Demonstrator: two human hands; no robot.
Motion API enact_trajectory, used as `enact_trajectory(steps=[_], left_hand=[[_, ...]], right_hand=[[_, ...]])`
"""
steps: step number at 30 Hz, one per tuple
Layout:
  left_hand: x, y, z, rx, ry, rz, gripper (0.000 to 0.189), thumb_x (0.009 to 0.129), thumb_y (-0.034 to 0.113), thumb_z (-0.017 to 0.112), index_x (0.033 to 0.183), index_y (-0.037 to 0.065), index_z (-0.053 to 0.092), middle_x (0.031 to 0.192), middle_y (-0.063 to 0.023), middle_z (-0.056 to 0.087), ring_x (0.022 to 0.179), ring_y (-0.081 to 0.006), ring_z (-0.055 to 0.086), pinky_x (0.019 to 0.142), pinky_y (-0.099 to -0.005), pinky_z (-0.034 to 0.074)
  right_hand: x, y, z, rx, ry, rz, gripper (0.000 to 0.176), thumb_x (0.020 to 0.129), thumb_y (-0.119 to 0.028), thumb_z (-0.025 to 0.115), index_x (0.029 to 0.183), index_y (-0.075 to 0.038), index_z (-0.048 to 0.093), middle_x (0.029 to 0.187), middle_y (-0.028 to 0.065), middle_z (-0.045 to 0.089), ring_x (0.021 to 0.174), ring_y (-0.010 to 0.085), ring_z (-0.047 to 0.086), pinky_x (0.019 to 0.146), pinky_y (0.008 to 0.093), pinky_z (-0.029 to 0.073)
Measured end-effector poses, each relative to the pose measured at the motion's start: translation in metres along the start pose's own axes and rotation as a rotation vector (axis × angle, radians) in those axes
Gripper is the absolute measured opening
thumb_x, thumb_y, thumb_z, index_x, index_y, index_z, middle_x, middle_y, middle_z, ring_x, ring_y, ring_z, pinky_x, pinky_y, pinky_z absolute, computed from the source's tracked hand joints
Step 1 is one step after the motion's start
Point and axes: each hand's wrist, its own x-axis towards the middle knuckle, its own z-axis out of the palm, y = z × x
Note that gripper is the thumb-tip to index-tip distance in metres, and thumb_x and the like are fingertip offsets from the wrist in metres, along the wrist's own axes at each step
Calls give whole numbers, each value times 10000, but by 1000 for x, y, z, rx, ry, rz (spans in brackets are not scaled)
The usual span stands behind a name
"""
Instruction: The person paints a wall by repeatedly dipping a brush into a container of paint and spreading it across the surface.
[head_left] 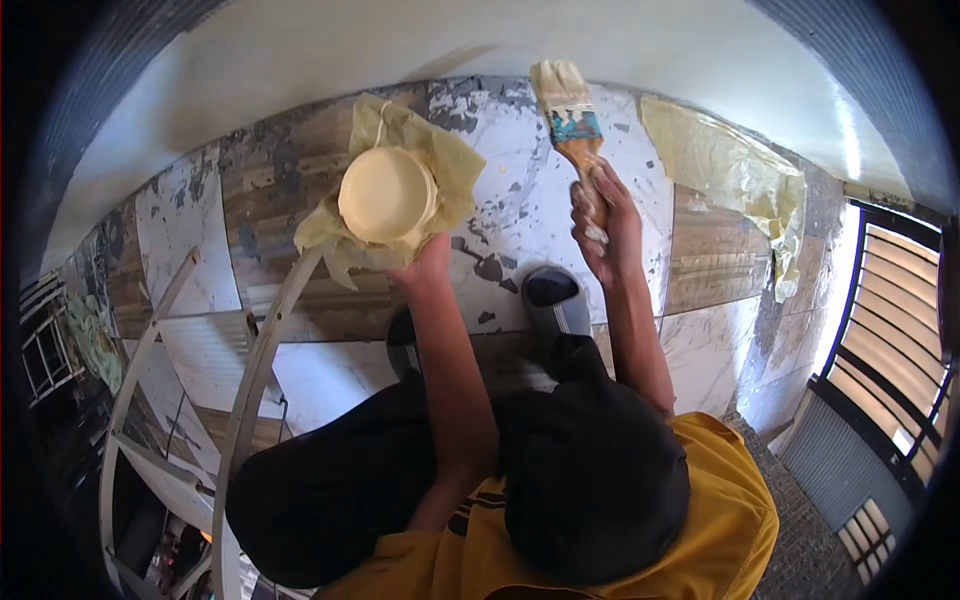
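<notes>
Dark shorts (330, 490) and a yellow shirt (720, 500) fill the near edge of the view, closest to the camera. At the far left a curved metal frame (245, 400) rises over the paint-spattered floor (200, 230).

Right of it, a pot of cream paint (388, 195) sits open-topped, wrapped in a crumpled yellowish sheet (455, 165). The left grip (428, 268) is clenched on the near side of that wrapped pot, thumb against the sheet, with its other fingers hidden underneath. The pot lies just beyond the grip, touching it.

Further right, a grey slipper (555, 300) shows on the floor between the two forearms.

Next comes a brush (572, 120), upright in the view, its pale bristles pointing away toward the white wall (400, 50) and its metal band smeared with blue. The right grip (603, 225) is closed round the wooden handle, so the bristles stand well beyond the knuckles. Brush and pot are apart, side by side at about the same distance.

Beyond the right grip, a second yellowish sheet (735, 170) lies draped along the foot of the wall. At the far right edge stands a dark window grille (895, 330).
</notes>
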Motion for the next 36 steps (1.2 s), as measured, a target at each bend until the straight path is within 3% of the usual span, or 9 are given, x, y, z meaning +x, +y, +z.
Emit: enact_trajectory(steps=[2, 6, 18, 21, 24, 27, 29, 32, 36], left_hand=[[0, 1, -2, -217, -11, -166, 601, 853, 454, 586, 1314, 88, 463, 1365, -94, 462, 1278, -291, 408, 1085, -479, 296], [0, 0, -3, -237, -86, -204, 598, 856, 445, 586, 1308, 72, 465, 1360, -104, 466, 1271, -296, 415, 1079, -482, 305], [0, 3, 9, 0, 143, 35, 613, 859, 444, 575, 1339, 89, 439, 1393, -102, 436, 1303, -297, 385, 1099, -491, 278], [0, 6, 5, 6, 63, 16, 610, 862, 445, 568, 1340, 89, 438, 1398, -102, 431, 1304, -297, 384, 1101, -492, 276], [-2, 9, 6, -77, 164, -6, 599, 856, 487, 551, 1311, 106, 479, 1370, -85, 468, 1278, -292, 416, 1090, -501, 289], [2, 12, -7, -206, -11, -144, 608, 855, 492, 547, 1317, 104, 471, 1373, -84, 463, 1282, -300, 409, 1092, -507, 280], [0, 5, 5, 12, 221, 32, 610, 858, 493, 544, 1320, 102, 466, 1376, -84, 459, 1287, -306, 401, 1094, -508, 275], [-8, -1, 21, 0, 256, 27, 607, 857, 491, 553, 1316, 103, 470, 1372, -85, 462, 1286, -305, 401, 1093, -503, 279], [-7, 2, 11, -153, 96, -87, 608, 854, 491, 562, 1314, 105, 472, 1372, -85, 462, 1283, -300, 405, 1091, -501, 284]], right_hand=[[21, 20, -9, 0, 26, 24, 295, 977, -201, 419, 1252, -95, 420, 708, 23, 479, 424, 29, 358, 275, 149, 249], [64, 42, -12, 118, -3, 81, 228, 981, -187, 396, 1163, -51, 415, 690, 18, 454, 429, 39, 326, 286, 161, 250], [144, 33, -11, 195, -34, 37, 143, 973, -158, 370, 1006, -24, 408, 683, 25, 443, 425, 45, 310, 298, 170, 264], [134, 2, 17, 228, -69, -10, 120, 969, -147, 380, 988, -31, 407, 678, 22, 436, 422, 42, 307, 296, 171, 264], [109, -16, 46, 186, -47, -93, 137, 969, -141, 384, 1024, -18, 411, 671, 19, 426, 416, 39, 301, 293, 165, 259], [88, -36, 61, 232, -148, -110, 124, 956, -127, 400, 1042, -44, 434, 677, 39, 449, 446, 68, 347, 312, 184, 259], [77, -45, 74, 232, -151, -129, 166, 962, -129, 394, 1080, -13, 413, 684, 30, 436, 429, 48, 324, 293, 170, 258], [64, -59, 87, 231, -183, -164, 204, 969, -131, 398, 1108, 18, 394, 700, 23, 426, 414, 26, 315, 267, 151, 271], [51, -74, 95, 255, -274, -169, 124, 963, -128, 388, 1047, -52, 438, 695, 39, 445, 440, 60, 337, 298, 173, 244]])
